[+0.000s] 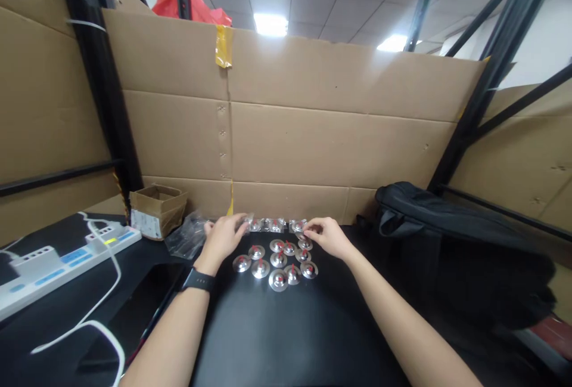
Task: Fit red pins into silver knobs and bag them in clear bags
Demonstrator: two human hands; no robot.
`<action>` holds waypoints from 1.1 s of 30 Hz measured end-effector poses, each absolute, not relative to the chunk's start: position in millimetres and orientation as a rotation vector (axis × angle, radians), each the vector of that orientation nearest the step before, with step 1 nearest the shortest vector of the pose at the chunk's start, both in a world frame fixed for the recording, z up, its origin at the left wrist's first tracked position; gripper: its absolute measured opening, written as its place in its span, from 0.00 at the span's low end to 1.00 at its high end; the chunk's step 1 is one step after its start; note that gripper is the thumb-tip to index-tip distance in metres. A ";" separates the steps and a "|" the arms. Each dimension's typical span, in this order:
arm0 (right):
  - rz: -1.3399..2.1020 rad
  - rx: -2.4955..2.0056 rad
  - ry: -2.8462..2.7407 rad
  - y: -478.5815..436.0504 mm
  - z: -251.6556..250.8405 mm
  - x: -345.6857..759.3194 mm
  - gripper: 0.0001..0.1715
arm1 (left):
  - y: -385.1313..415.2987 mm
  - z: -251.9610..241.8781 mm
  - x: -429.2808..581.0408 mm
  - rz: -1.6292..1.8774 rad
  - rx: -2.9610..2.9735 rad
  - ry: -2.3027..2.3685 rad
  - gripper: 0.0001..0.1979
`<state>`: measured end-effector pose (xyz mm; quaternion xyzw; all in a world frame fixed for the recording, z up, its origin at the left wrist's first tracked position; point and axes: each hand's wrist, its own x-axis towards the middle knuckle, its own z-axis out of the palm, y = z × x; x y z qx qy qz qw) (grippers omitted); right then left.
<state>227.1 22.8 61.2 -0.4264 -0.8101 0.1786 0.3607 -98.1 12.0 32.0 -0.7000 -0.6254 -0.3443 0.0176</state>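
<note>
Several small shiny metal finger cymbals [278,259], domed discs with red pieces at their centres, lie in loose groups on the black tabletop [286,339]. Behind them is a row of clear plastic packets [274,225] with similar discs inside. My left hand [223,238], wearing a dark wristband, has its fingers closed at the left end of that row, on a clear plastic packet [243,220]. At the right end, my right hand [328,237] pinches the edge of the rearmost finger cymbal [304,236], close beside the last packet [297,226].
Crumpled clear plastic bags [187,237] and an open small cardboard box [158,208] lie to the left. A white power strip [67,265] with cables and a dark flat device [138,309] are nearer. A black bag [460,250] stands right. Cardboard walls [295,142] enclose the back.
</note>
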 end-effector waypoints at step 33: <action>0.288 -0.975 -1.738 -33.3 49.5 217.1 0.07 | -16.0 43.2 -31.8 -0.753 -2.476 -1.581 0.09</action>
